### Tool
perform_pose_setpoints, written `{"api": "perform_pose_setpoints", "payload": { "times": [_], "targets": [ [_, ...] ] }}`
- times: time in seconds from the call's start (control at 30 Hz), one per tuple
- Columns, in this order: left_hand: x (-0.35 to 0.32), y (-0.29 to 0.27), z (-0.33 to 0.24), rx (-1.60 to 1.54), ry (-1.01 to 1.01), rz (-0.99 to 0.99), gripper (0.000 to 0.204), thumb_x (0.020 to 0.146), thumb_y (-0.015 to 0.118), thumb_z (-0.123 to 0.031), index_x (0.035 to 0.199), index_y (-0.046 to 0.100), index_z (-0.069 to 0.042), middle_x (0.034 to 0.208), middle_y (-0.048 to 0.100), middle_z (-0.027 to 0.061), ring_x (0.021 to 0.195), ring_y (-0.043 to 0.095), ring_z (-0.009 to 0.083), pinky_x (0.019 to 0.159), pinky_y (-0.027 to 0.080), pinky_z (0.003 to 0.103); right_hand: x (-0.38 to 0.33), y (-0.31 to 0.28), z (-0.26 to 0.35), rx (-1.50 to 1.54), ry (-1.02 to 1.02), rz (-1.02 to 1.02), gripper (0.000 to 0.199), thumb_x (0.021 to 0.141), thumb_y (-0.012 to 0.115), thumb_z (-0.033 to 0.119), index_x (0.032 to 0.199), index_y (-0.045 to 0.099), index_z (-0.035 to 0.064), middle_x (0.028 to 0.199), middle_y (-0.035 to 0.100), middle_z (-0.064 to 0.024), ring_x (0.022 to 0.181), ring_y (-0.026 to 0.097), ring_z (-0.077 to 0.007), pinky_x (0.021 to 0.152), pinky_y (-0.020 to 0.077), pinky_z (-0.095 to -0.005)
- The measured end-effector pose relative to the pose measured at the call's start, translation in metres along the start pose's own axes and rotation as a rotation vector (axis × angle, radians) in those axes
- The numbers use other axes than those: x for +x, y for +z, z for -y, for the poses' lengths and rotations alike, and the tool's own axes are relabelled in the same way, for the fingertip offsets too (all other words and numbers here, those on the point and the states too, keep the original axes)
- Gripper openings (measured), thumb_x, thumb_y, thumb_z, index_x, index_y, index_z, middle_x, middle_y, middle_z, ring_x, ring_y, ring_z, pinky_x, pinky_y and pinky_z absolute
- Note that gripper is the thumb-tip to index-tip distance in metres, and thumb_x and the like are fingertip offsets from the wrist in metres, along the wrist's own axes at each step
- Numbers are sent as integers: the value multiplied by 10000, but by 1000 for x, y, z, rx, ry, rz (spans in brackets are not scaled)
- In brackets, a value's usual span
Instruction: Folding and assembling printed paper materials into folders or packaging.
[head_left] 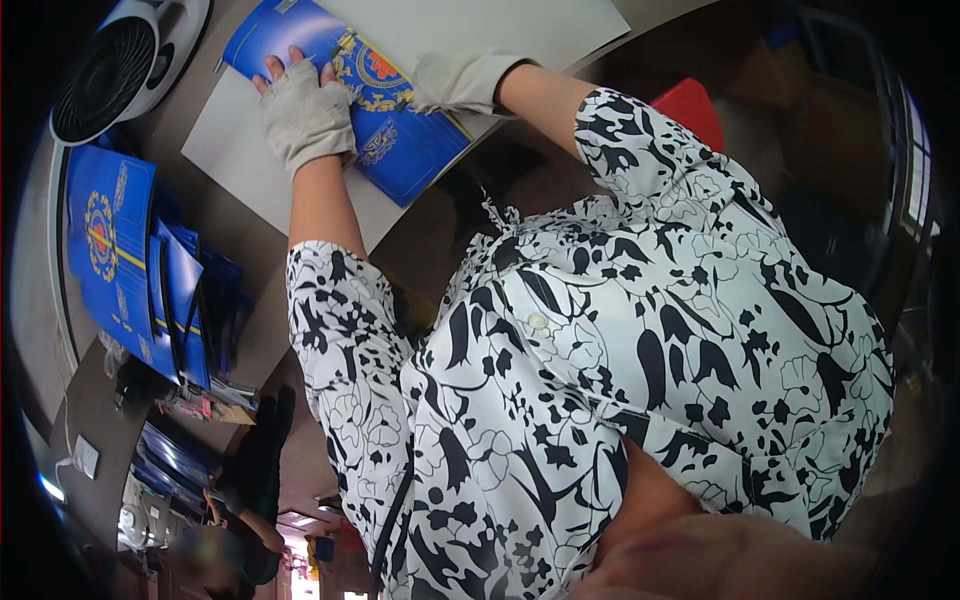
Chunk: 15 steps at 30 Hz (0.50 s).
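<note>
A glossy blue printed sheet [398, 160] with gold ornament and a red emblem lies aslant on a large white sheet [225, 135]. My left hand [305, 112], in a pale work glove with bare fingertips, presses on it with fingers spread flat. In a matching glove, my right hand [455, 82] rests at the blue sheet's right edge. Its fingers point down and are mostly hidden, so I cannot tell whether they grip the edge.
A white fan [110, 75] with a dark round grille stands at the upper left. Below it is a stack of similar blue printed pieces [115, 250] on the grey table [235, 205]. A red chair back [690, 112] is at the right. Another person [235, 540] works at the lower left.
</note>
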<state>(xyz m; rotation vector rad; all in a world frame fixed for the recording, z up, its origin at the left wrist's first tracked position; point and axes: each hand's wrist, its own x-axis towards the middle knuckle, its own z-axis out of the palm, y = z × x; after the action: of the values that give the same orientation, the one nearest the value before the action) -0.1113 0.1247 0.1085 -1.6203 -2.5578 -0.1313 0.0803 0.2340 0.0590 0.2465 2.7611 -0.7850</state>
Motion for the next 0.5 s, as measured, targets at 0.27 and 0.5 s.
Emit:
{"api": "perform_pose_setpoints", "payload": {
  "times": [0.27,0.5],
  "targets": [
    [-105,-21,-78,10,138,56,621,970,631,-383,1480,534,-42,1526,478,290,1470,385,460,1244,244,539,-42,-44,10,216,210,8,390,903,609,383,974,787,43,983,751,-200,945,712,-402,861,540,-491],
    [-128,0,-110,60,136,196,682,933,667,-476,1501,542,-119,1588,432,240,1498,289,532,1200,307,574,-59,-23,-27,138,151,-4,337,924,596,322,1004,783,53,1001,752,-175,938,717,-376,839,552,-463]
  ]
}}
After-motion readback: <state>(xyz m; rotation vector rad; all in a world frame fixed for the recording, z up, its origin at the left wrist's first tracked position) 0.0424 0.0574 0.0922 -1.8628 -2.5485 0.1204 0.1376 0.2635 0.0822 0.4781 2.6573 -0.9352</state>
